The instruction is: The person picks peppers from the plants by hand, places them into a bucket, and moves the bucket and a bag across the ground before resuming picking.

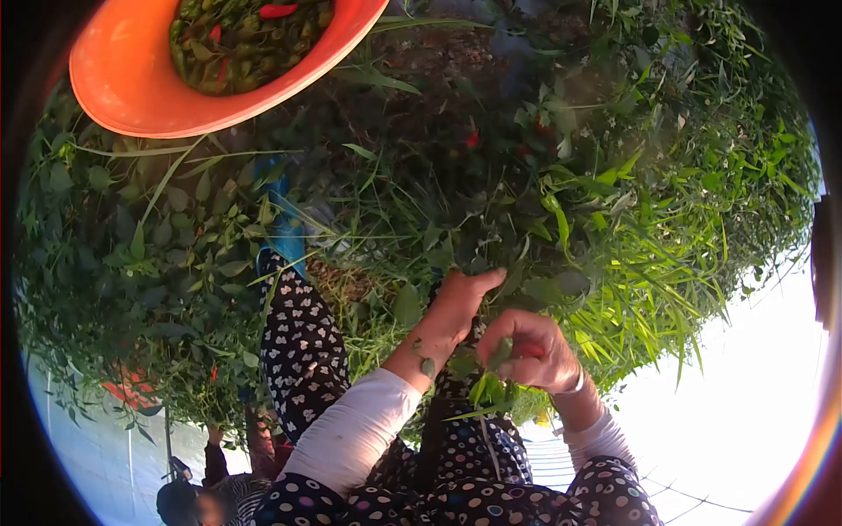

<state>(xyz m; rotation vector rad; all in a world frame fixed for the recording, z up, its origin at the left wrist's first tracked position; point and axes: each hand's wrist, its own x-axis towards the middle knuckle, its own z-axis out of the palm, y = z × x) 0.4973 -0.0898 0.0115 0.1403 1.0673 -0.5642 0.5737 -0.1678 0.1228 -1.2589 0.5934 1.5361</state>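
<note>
My right hand (537,351) is closed, its fingers curled around a red chili pepper (531,349). A green leaf or pod shows at its fingertips, and pale green leaves hang just below. Close by on the left, my left hand (462,302) reaches into the pepper plants (544,250). One digit of it points right; the other fingers are hidden, so what it grips does not show. Bits of leaf cling to that wrist. A long green chili pepper (558,219) hangs among the leaves above both hands.
An orange tub (224,112) holding many green and a few red peppers stands at the upper left. Dense foliage and grass surround my patterned trouser leg (303,351) and blue boot (282,210). Another person (219,500) is at the lower left, near an orange-red object (132,386).
</note>
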